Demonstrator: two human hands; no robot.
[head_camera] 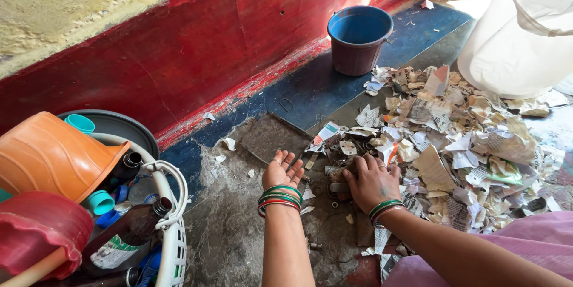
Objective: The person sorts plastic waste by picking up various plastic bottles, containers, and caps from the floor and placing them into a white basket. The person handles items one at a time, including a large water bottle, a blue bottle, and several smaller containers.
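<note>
Resting open-palmed on grey floor [239, 233], left hand [282, 170]; right hand [371, 181] grasping dark scrap [338, 188] beside torn-paper heap [459, 138].

Blue plastic bucket with dark maroon outer wall [359, 39]: far centre, standing on the blue floor strip just beside the red-painted lower wall [179, 54].
Large white sack [516, 36]: far right, upright.
White plastic basket [173, 233]: near left, filled with an orange plastic pot lying on its side [51, 156], brown glass bottles [134, 227], small turquoise caps [80, 123] and a red plastic piece [39, 227].
Round grey basin rim [119, 126]: behind the basket, against the wall.
Flat dark square mat [274, 136]: centre, on the grey floor.
</note>
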